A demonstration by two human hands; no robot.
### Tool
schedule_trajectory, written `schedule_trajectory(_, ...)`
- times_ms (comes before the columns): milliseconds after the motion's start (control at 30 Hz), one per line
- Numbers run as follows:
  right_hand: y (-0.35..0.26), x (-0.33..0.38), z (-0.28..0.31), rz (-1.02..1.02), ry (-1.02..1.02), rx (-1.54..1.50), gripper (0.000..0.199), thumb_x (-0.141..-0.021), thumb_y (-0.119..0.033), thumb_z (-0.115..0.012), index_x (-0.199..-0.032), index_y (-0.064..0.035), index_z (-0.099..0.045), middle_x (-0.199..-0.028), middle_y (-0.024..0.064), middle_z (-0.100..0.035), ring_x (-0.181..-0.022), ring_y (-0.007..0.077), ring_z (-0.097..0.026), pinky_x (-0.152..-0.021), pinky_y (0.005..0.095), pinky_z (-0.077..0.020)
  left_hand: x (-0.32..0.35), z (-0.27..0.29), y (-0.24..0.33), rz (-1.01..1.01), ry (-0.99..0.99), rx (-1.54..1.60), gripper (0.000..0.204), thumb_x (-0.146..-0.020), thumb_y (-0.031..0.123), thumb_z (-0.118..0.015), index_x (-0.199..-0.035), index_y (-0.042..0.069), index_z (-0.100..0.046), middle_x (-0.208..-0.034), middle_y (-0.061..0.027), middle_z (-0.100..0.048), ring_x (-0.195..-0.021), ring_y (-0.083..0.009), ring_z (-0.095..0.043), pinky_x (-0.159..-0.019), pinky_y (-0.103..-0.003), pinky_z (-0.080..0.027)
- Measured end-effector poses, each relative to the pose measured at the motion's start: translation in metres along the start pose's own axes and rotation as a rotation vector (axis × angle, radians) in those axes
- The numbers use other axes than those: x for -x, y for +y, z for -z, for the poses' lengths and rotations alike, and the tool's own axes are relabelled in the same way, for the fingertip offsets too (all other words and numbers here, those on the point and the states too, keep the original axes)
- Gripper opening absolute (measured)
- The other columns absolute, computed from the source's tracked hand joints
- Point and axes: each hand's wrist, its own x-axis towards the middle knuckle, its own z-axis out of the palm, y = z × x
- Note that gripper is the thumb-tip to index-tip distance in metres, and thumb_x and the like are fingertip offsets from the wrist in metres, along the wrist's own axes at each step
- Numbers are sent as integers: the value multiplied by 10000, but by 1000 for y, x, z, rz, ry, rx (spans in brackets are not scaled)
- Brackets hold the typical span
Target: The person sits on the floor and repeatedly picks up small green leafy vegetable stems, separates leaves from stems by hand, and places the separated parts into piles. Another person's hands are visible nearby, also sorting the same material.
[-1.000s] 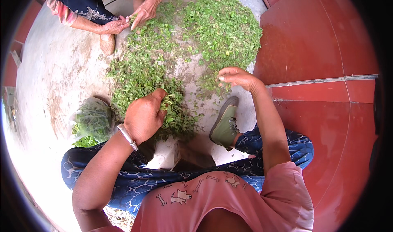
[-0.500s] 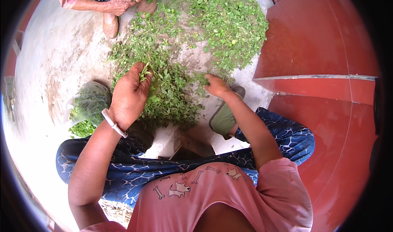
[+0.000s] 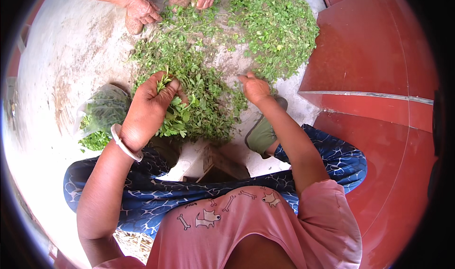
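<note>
The left hand is closed around a bunch of green leafy sprigs; the stems poke out above the curled fingers and the leaves hang out below the palm, on the side toward the person's body. A white bangle sits on that wrist. Just outward of the left hand, on its far-left side, lies a clear plastic bag on the floor, filled with more of the same green leaves; its mouth cannot be made out, and some leaves show at its lower end.

The right hand is well apart from the left, with fingers drawn together and tips down on the greens; whether it actually pinches a sprig cannot be told. Between the two hands and spreading away ahead of them is a broad heap of loose greens strewn on the pale concrete floor, thickest beyond the right hand.

Beyond the heap, opposite the person, another person's two hands rest at the far edge of the greens. Just below the right hand's wrist is a green shoe, and to the right of that arm rises a red painted step. The person wears blue patterned trousers.
</note>
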Motion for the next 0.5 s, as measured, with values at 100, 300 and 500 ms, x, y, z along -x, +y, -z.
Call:
schedule_trajectory(100, 1, -6, -18, 58, 31, 102, 306, -719, -4, -547, -987, -138, -613, -1123, 147, -553, -901, 346, -595, -718, 459, -496, 0, 0, -3, 0, -5, 62, 137, -957, 150, -488, -975, 20, -525, -813, -26, -578, -759, -101, -527, -733, -233, -429)
schedule_trajectory(300, 4, -15, 14, 29, -228, -474, 116, -817, -54, -600, -929, -87, -603, -920, 80, -613, -790, 182, -610, -682, 346, -494, -3, -3, -5, 52, 4, 4, 186, -953, 191, -509, -1000, 12, -532, -865, -21, -578, -796, -88, -508, -734, -230, -416)
schedule_trajectory(500, -6, -16, 75, 36, -319, -782, 107, -805, -117, -653, -873, -44, -614, -795, 44, -634, -716, 136, -579, -672, 297, -474, -8, -5, -6, 169, 170, 95, 336, -927, 238, -565, -1124, -29, -508, -914, -20, -579, -856, -73, -484, -773, -222, -397)
